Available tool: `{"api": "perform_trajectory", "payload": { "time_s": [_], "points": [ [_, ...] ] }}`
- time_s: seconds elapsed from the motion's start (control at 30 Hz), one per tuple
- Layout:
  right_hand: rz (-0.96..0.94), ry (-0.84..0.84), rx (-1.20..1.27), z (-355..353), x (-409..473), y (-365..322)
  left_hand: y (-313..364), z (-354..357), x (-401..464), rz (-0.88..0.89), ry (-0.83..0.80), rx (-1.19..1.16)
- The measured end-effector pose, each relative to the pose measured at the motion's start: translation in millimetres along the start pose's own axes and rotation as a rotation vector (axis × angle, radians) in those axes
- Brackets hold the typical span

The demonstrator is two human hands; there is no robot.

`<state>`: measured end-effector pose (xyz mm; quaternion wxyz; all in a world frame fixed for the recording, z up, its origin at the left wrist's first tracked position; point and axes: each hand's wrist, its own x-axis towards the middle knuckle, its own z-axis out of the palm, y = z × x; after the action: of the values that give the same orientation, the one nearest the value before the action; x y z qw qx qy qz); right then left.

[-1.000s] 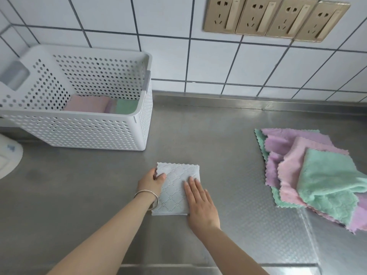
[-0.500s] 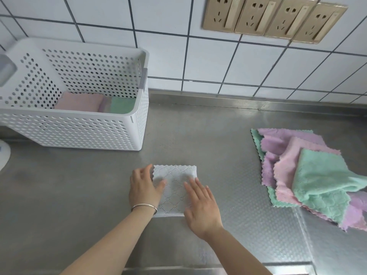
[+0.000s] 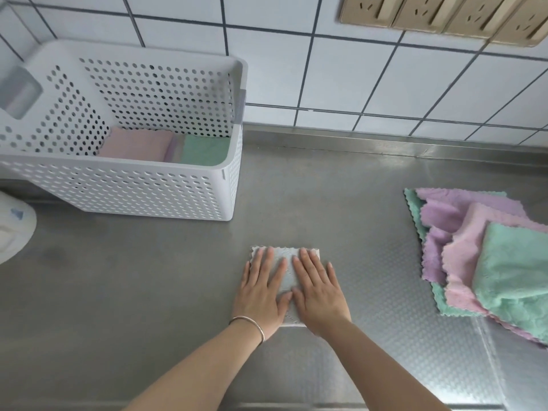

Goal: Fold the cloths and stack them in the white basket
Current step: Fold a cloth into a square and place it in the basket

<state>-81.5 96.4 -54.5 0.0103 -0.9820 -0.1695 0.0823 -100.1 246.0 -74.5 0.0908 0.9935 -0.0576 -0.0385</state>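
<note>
A folded pale blue cloth [image 3: 287, 271] lies on the steel counter in front of me. My left hand [image 3: 262, 289] and my right hand [image 3: 317, 292] press flat on it side by side, fingers straight, covering most of it. The white perforated basket [image 3: 142, 188] stands at the back left, holding a folded pink cloth [image 3: 135, 143] and a folded green cloth [image 3: 206, 149]. A loose pile of cloths [image 3: 486, 256] in purple, pink and green lies at the right.
A tiled wall with a row of beige sockets [image 3: 444, 16] runs behind the counter. A white rounded object [image 3: 13, 229] sits at the left edge. The counter's front edge [image 3: 296, 406] is just below my forearms.
My left hand moved from the cloth's left edge onto its top. Both hands now lie flat side by side on it. The view shifted closer.
</note>
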Motion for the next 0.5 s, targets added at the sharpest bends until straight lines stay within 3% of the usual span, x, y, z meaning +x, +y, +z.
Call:
{"api": "perform_trajectory", "payload": {
  "time_s": [0.23,0.3,0.37,0.43,0.5],
  "points": [
    [-0.028,-0.084,0.051,-8,5,1,-3,-3,7,0.015,-0.008,-0.061],
    [-0.041,-0.178,0.180,-20,6,4,-15,-13,6,0.035,0.048,-0.277],
    [0.026,-0.072,0.333,-29,1,9,-29,-33,-3,-0.182,0.153,-0.583],
    [0.257,0.097,0.561,-33,-7,13,-43,-46,-12,-0.528,0.264,-0.602],
    [0.550,0.039,0.844,-35,-11,16,-49,-47,-15,-0.686,0.231,-0.517]
  ]
}}
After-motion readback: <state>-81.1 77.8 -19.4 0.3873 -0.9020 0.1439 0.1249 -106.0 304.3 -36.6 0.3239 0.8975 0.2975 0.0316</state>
